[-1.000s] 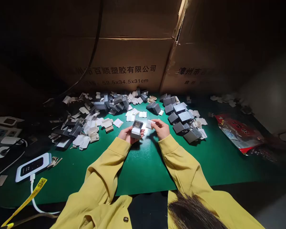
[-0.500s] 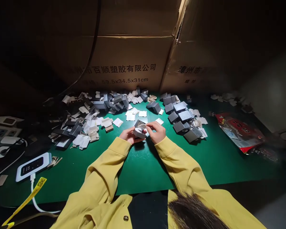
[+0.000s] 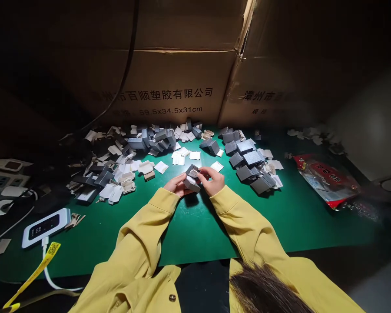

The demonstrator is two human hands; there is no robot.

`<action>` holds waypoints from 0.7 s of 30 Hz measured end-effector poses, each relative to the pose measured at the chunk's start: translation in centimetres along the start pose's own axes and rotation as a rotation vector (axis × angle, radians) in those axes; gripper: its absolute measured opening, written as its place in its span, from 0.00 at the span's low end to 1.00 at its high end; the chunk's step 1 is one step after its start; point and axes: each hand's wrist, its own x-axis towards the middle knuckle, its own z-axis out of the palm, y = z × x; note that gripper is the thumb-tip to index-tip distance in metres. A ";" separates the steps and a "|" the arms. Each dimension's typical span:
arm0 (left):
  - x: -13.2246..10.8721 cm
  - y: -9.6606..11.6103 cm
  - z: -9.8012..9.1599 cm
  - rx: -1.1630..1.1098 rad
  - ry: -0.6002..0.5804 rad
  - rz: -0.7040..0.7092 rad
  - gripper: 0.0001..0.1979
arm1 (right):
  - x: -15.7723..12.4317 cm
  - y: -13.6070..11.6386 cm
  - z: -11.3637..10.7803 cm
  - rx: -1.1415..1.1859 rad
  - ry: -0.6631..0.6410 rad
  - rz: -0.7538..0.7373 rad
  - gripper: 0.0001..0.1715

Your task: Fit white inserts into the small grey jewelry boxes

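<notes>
Near the middle of the green table, my left hand (image 3: 177, 185) grips a small dark grey cardboard box (image 3: 192, 184) that stands open, with pale inner flaps showing. The fingers of my right hand (image 3: 213, 181) are pinched on a white paper piece (image 3: 194, 173) at the box's opening. Whether that piece is loose or part of the box, I cannot tell. Behind the box, several white paper pieces (image 3: 178, 159) lie flat. One more white piece (image 3: 217, 167) rests just past my right hand.
Grey boxes (image 3: 254, 157) with white inserts are heaped on the right, more grey boxes (image 3: 145, 140) and papers at the left. Large cartons (image 3: 169, 74) stand behind. A red plastic bag (image 3: 329, 178) lies far right; a white device (image 3: 46, 228) with a cable sits on the left.
My right fingers have shifted slightly left, and the white piece sits closer against the box opening. The box has tilted a little in my left hand.
</notes>
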 end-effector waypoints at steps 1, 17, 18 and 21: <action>0.0 0.0 0.0 0.008 0.004 -0.003 0.15 | 0.0 0.2 0.0 -0.015 0.001 -0.007 0.10; 1.4 -0.8 -0.9 -0.092 0.113 -0.029 0.19 | -0.3 1.9 -0.4 -0.615 -0.278 -0.273 0.21; 1.3 -0.8 -1.0 -0.099 0.098 -0.025 0.19 | -0.3 1.5 -0.4 -0.655 -0.328 -0.261 0.22; 1.1 -0.6 -1.2 -0.101 0.065 -0.015 0.18 | 0.0 0.7 -0.6 -0.748 -0.429 -0.210 0.24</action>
